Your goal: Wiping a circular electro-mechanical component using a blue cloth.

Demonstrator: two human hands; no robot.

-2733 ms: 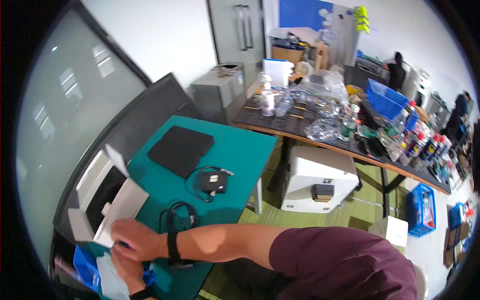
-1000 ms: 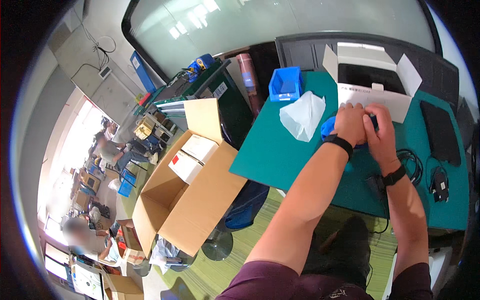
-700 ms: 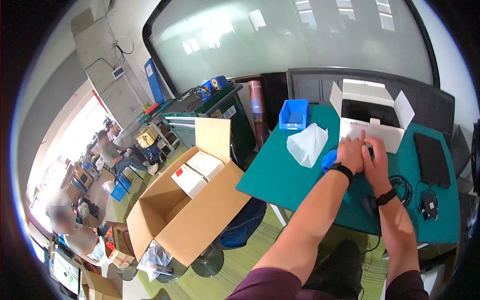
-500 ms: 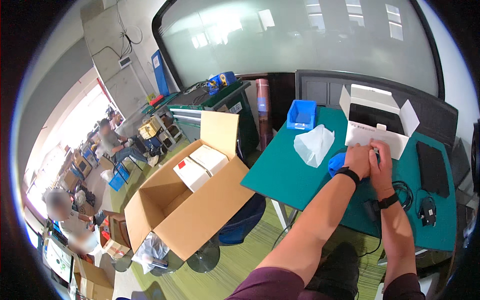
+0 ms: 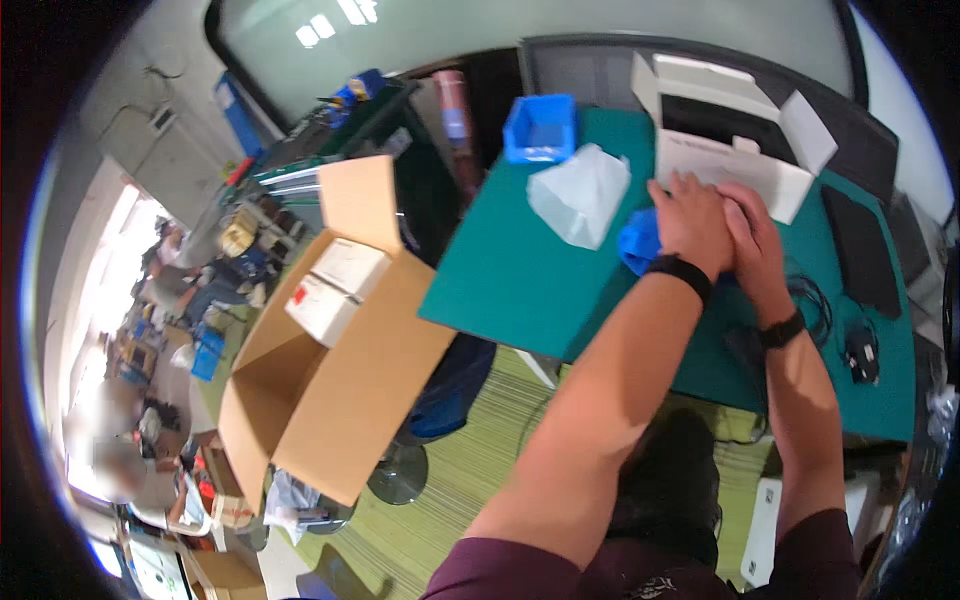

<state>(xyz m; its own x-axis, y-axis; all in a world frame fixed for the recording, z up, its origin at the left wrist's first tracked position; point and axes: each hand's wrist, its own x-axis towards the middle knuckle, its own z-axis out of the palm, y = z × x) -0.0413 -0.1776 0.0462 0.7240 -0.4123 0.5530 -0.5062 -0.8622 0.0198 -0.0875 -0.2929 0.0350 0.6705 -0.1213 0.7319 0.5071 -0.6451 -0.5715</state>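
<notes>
Two bare hands meet over a green table (image 5: 520, 280), seen from above through a curved, wide lens. At far left, a large open cardboard box (image 5: 330, 350) sits on a stool beside the table, with two smaller white boxes (image 5: 335, 290) inside it. Moving right, a small blue bin (image 5: 540, 127) stands near the table's far edge, and a crumpled white plastic bag (image 5: 582, 193) lies just in front of it. Next comes a blue object (image 5: 637, 240), partly hidden, resting on the table just beside the bag. The left hand (image 5: 692, 218), wearing a black wristband, lies flat with fingers together, its palm against the blue object and its fingertips touching the front flap of an open white carton (image 5: 735, 150). The right hand (image 5: 757, 240), also with a black band at the wrist, presses close against the left, fingers together; whether it grips anything cannot be told. Farther right lie a black flat pad (image 5: 860, 250) and coiled black cables (image 5: 845, 335).
</notes>
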